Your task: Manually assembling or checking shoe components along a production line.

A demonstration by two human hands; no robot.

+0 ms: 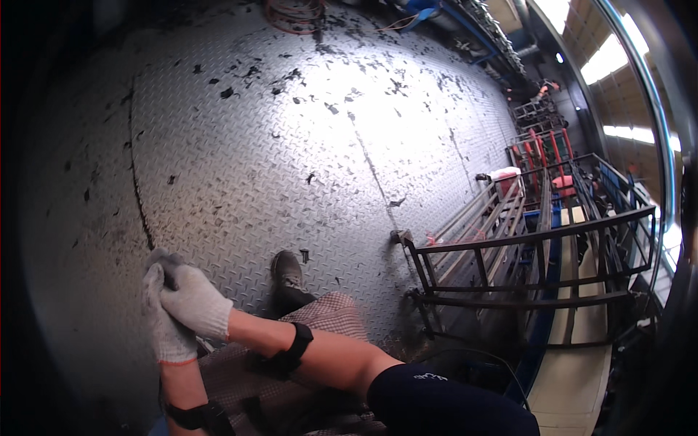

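Both my hands wear whitish knit work gloves and are pressed together at the lower left, above the metal floor. My left hand (159, 320) is upright with its thumb up, its glove cuff edged in orange. Across it comes my right hand (195, 299), fingers curled in against the left. The glove fingertips look grey and dirty where they meet. Both hands are closed, and whatever lies between them, if anything, is hidden by the gloves. Black straps (294, 347) circle my forearms.
Dark scraps (227, 93) litter the grey diamond-plate floor (240, 160). My shoe (288, 269) and a checked cloth (331, 312) are below. At right stands a dark metal rack (538, 236) beside a cream board (571, 378). An orange coiled hose (294, 16) lies at the far edge.
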